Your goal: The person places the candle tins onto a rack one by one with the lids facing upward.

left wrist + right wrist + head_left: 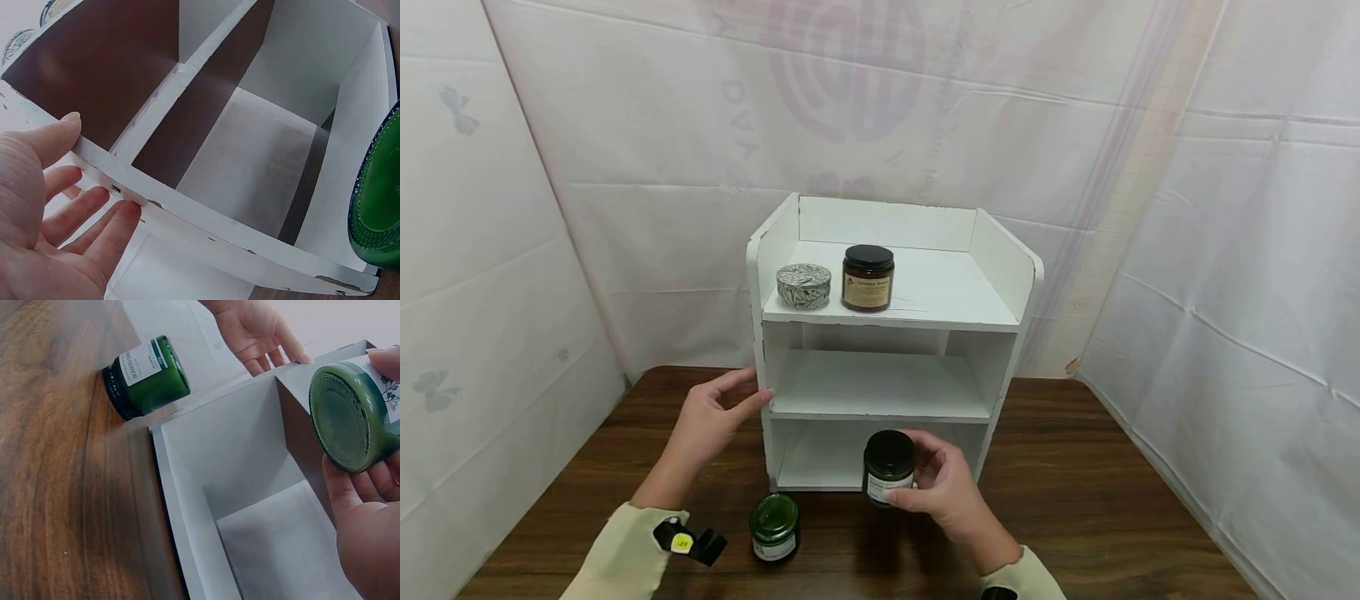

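Observation:
My right hand holds a green glass candle jar, black lid up, in front of the bottom compartment of a white shelf unit. In the right wrist view the held jar's round glass base faces the camera. My left hand grips the unit's left side panel loosely, thumb over the front edge and fingers against the outer face. A second green candle jar stands upside down on the table, glass base up, near the unit's left front corner; its label reads partly "SCENTED".
On the top shelf sit a round patterned tin and a brown jar with a black lid and cream label. A dark wood table bears the unit. White printed sheets hang behind and at both sides.

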The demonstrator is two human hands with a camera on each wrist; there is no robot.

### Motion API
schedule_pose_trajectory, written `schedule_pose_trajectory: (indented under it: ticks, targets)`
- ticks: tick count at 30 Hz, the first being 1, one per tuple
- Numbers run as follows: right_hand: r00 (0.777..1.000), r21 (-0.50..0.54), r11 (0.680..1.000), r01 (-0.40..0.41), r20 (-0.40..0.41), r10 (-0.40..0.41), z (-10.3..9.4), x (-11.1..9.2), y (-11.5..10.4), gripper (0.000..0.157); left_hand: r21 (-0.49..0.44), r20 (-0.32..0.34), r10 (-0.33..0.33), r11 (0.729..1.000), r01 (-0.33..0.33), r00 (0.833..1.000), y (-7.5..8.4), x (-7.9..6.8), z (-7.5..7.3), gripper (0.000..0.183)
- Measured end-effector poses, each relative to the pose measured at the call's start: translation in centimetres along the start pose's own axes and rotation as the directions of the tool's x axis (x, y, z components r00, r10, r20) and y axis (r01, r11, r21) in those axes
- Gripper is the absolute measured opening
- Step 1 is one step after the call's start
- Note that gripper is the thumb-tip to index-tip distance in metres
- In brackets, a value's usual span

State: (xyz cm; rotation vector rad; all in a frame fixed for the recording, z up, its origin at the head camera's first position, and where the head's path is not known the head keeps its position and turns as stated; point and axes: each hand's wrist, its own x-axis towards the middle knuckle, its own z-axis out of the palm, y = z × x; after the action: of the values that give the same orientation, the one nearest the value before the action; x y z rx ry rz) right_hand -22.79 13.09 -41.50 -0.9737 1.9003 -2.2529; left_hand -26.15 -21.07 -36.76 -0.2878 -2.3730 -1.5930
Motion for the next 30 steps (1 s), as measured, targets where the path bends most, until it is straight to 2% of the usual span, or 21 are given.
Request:
schedule_pose_trajectory:
  ticks: [11,22,30]
  targets:
    - [1.0,-0.018,1.0,0.025,0.011,-0.024,-0.4,0.3,-1.2,0.064,0.03,-0.007,0.002,1.0,-0.002,1.0,-0.2,0.0,0.2,0.059]
    - [0.999,-0.04,0.999,0.035,0.016,-0.034,-0.9,0.4,-2.3,0.064,0.019,0.002,-0.001,1.0,0.001,1.0,-0.1,0.0,0.1,0.06]
    - [0.998,-0.012,0.998,0.064,0.017,-0.064,-1.0,0.8,-2.9,0.06,0.034,0.004,-0.002,0.999,0.002,1.0,-0.1,0.0,0.0,0.06]
